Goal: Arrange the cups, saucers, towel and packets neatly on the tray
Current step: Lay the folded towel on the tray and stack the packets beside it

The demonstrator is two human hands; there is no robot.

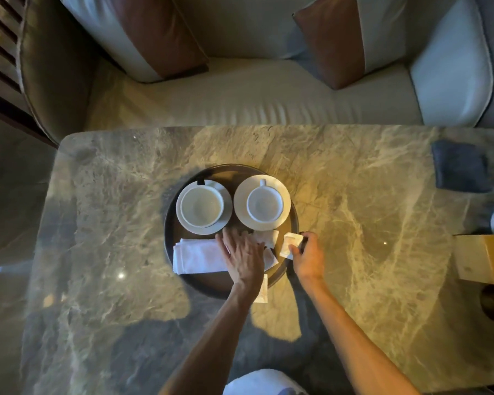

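We have only 1 view, from the head camera, looking down on a brown and grey marble table point(354, 195). On it sits a round dark tray point(168, 223). At the far side of the tray stand 2 round white saucers, the left saucer point(206, 230) and the right saucer point(268, 227), side by side. Each holds 1 white cup: the left cup point(201, 206) and the right cup point(265, 205). A folded white towel point(197, 256) lies at the near left of the tray.

The left hand point(244, 258) lies flat with its fingers spread, on the tray beside the towel and over some little paper packets. 1 square packet point(267, 238) peeks out by its fingers. The right hand point(307, 258) pinches a small white packet point(290, 243) just above the tray's right rim.

What could go wrong? We think the long packet point(262, 293) under the left wrist may slide off, since it hangs over the near rim. The spread fingers are close to the left saucer, so a push could knock the cup.

There are faint marks on the small white packet, but we cannot read them. We see no brand names.
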